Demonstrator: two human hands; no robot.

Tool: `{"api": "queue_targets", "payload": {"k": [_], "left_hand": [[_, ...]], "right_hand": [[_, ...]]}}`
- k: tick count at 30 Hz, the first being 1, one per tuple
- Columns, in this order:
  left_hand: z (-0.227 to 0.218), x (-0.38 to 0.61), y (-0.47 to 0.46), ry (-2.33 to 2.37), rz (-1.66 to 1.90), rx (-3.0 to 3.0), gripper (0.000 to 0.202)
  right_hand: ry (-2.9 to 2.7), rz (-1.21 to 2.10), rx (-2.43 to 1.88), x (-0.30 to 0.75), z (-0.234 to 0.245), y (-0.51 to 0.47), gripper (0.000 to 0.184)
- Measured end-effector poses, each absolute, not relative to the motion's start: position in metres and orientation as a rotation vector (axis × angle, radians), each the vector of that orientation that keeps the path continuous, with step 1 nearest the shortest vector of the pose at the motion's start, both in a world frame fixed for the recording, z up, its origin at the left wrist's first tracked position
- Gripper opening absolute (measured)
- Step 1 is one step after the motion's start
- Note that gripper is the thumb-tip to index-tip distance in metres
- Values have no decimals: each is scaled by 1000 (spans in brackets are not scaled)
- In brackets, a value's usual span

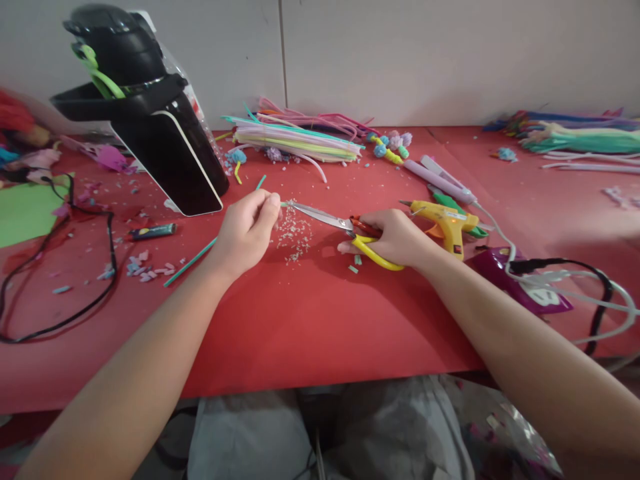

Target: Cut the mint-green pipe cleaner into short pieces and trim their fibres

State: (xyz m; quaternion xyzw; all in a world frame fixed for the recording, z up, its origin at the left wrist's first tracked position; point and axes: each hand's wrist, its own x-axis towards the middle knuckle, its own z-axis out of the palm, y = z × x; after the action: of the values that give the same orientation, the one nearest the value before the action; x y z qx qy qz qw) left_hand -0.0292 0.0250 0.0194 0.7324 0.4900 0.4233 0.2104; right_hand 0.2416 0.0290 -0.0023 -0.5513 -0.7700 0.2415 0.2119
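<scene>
My left hand (pixel 249 230) pinches a thin pale-green pipe cleaner (pixel 283 204); only its short end shows past the fingertips. My right hand (pixel 397 235) grips scissors (pixel 323 215) with yellow and red handles. The blade tips meet that green end, and the blades look nearly closed. Beneath them, tiny pale clippings (pixel 295 243) lie scattered on the red table (pixel 300 320). A teal pipe cleaner (pixel 191 262) runs under my left hand, its far end showing beyond the fingers. A few short green bits (pixel 354 269) lie below the scissors.
A tall black bottle (pixel 170 153) stands at back left. Bundled pipe cleaners (pixel 300 138) lie along the wall, with more at far right (pixel 585 139). Right of my hand are a yellow glue gun (pixel 447 221), a lilac straightener-like tool (pixel 437 179) and a purple power strip (pixel 525 283) with cables.
</scene>
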Motion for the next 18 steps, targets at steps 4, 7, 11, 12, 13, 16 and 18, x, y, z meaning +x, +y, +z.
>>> {"api": "queue_targets", "payload": {"k": [4, 7, 11, 12, 13, 16, 18], "left_hand": [[16, -30, 27, 1341, 1179, 2035, 34], [15, -31, 27, 1331, 1176, 2025, 34], [17, -29, 26, 1299, 1179, 1993, 32], [17, -29, 26, 1293, 1178, 1983, 32], [18, -28, 26, 1292, 1176, 1975, 33], [19, -28, 25, 1300, 1166, 1973, 36], [19, -28, 25, 1306, 1168, 1989, 37]], "right_hand": [[-2144, 654, -1552, 241, -3, 29, 68], [-2148, 627, -1554, 242, -5, 30, 69], [-2152, 575, -1526, 242, -7, 32, 70], [-2152, 569, -1527, 242, -7, 33, 71], [-2150, 570, -1532, 241, -7, 33, 71], [-2137, 597, -1555, 241, -5, 32, 71], [-2134, 605, -1557, 240, -3, 30, 69]]}}
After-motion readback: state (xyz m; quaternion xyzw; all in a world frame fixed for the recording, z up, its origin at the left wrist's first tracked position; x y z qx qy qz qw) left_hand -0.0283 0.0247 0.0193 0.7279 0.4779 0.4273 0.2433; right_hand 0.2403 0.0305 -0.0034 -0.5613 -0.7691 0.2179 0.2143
